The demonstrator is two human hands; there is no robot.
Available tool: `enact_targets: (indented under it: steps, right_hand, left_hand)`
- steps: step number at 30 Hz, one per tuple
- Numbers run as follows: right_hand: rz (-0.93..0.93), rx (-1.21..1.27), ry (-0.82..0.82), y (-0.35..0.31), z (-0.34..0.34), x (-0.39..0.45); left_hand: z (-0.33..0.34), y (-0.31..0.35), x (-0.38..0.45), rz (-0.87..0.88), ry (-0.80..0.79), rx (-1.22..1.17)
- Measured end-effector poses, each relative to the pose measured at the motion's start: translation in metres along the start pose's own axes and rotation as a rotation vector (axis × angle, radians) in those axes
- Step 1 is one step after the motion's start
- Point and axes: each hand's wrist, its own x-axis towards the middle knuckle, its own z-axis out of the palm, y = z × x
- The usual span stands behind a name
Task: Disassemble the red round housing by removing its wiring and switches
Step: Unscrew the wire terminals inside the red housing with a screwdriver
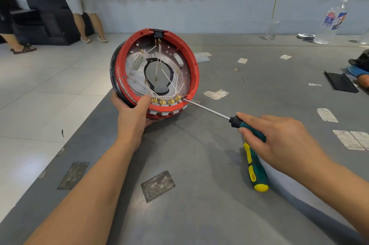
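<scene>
The red round housing [196, 77] stands tilted on its edge on the grey table [199, 214], open side toward me. Inside it white wires [166, 77] run to gold terminals on a row of grey switches [165, 103] along the lower rim. A black socket [158, 33] sits at the top of the rim. My left hand [132, 114] grips the lower left rim, thumb inside beside the switches. My right hand [277, 141] holds a green and yellow screwdriver [253, 163] by the handle's front end. The screwdriver's tip touches the rim next to the rightmost switch.
Torn label scraps [216, 94] and tape patches lie on the table. A clear plastic bottle [332, 22] stands at the far right, and a black flat piece [339, 83] lies near the right edge. People stand by a dark sofa [48, 17] at the back left.
</scene>
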Motion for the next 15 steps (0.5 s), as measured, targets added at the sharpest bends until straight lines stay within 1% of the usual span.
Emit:
enact_targets:
  steps: [6, 11, 15]
  right_hand:
    - [0.037, 0.045, 0.061, 0.000, 0.017, -0.012]
    - [0.048, 0.032, 0.058, -0.002, 0.023, -0.016]
    - [0.071, 0.069, 0.044, -0.002, 0.025, -0.020]
  left_hand:
    - [0.000, 0.001, 0.000, -0.012, -0.002, -0.002]
    - [0.001, 0.001, -0.002, -0.006, 0.003, -0.007]
    - [0.000, 0.002, -0.001, -0.014, 0.013, -0.003]
